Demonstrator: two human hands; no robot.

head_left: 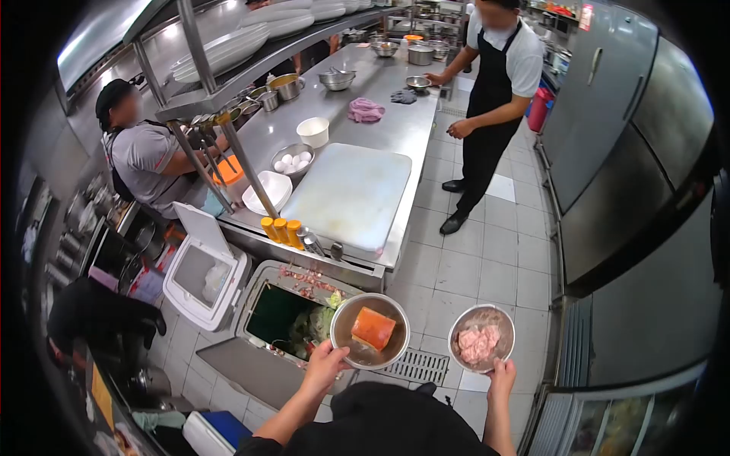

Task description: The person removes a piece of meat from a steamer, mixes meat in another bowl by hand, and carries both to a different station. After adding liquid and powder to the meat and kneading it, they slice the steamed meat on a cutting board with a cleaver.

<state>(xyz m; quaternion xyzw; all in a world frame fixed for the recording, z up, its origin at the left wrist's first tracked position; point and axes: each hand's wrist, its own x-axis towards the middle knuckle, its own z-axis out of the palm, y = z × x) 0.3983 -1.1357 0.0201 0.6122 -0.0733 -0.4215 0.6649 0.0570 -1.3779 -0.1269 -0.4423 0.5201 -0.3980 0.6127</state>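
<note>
My left hand [327, 365] grips the rim of a round metal bowl [342, 311], thumb over the edge. Inside that bowl lies a block of orange-brown food [373, 328], perhaps a slab of roasted meat. A second metal bowl [456, 327] is held by its near rim in my right hand [501, 378]. It contains a pale pink, lumpy mass that looks like raw minced meat [479, 344]. Both bowls are level in front of my body, apart from each other, above the floor. Fingers under the bowls are partly hidden.
Ahead stands a steel counter [411, 125] with a white cutting board [346, 194] and a bowl of eggs [293, 162]. An open waste bin [255, 300] is at left. One person [498, 99] stands beside the counter, another [148, 152] behind it. Refrigerators [601, 99] line the right.
</note>
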